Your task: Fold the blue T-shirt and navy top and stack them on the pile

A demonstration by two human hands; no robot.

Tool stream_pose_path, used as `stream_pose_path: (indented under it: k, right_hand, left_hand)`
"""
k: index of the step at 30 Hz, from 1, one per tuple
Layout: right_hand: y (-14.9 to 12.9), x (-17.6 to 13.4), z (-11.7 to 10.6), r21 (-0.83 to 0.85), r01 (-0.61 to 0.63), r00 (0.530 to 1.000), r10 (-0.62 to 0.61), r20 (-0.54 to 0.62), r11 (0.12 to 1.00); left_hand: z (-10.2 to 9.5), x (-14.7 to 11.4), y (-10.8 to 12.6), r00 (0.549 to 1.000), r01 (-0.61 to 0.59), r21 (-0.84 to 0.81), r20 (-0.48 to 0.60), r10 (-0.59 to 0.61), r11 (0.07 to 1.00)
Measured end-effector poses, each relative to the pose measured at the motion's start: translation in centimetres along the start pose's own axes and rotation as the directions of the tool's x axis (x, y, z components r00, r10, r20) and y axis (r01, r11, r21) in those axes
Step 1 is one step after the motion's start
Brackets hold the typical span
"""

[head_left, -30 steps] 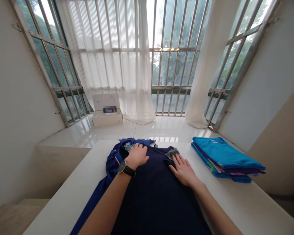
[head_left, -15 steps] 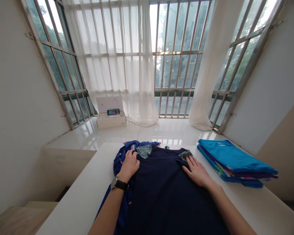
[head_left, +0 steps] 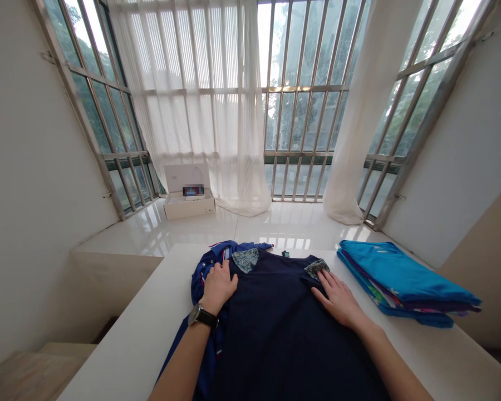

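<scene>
A dark navy shirt point(head_left: 275, 317) lies spread on the white table, its neckline away from me and patterned patches at both shoulders. My left hand point(head_left: 219, 285), with a black-strapped watch on the wrist, rests on the shirt's left shoulder edge, fingers extended. Flat on the right shoulder lies my right hand point(head_left: 338, 295), its fingertips on the patterned patch and its fingers stretched out. Bunched beneath and left of the navy shirt is a blue garment point(head_left: 202, 273) with red and white trim and buttons.
A folded stack of clothes point(head_left: 404, 275), bright blue on top, sits at the table's right. An open white box point(head_left: 190, 207) with a pixelated item stands on the window ledge point(head_left: 271, 223). White curtains point(head_left: 200, 111) hang before barred windows. The white table point(head_left: 121, 334) extends left.
Both hands stay at the shirt's shoulders with hardly any motion. The view has shifted very slightly, and the garments lie as before.
</scene>
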State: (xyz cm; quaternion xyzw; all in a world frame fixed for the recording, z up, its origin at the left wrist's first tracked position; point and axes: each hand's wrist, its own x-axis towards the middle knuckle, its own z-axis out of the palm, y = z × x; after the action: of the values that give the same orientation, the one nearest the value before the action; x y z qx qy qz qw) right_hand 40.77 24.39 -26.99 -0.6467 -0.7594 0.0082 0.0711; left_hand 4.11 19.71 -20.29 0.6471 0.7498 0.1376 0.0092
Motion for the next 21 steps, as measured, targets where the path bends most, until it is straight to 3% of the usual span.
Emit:
stream_pose_path:
  k: [10,15,21]
  right_hand:
    - [0.2,0.0,0.1,0.013,0.011,1.000,-0.011,-0.009,1.000]
    - [0.2,0.0,0.2,0.009,0.014,1.000,-0.014,-0.009,1.000]
    - [0.1,-0.1,0.1,0.016,0.026,0.999,-0.026,-0.027,1.000]
  left_hand:
    - [0.3,0.4,-0.5,0.999,-0.020,-0.060,0.045,0.023,0.998]
    - [0.7,0.3,-0.2,1.000,-0.004,-0.043,-0.013,0.003,0.999]
    - [1.3,0.9,-0.7,0.988,-0.004,-0.300,-0.148,-0.042,0.954]
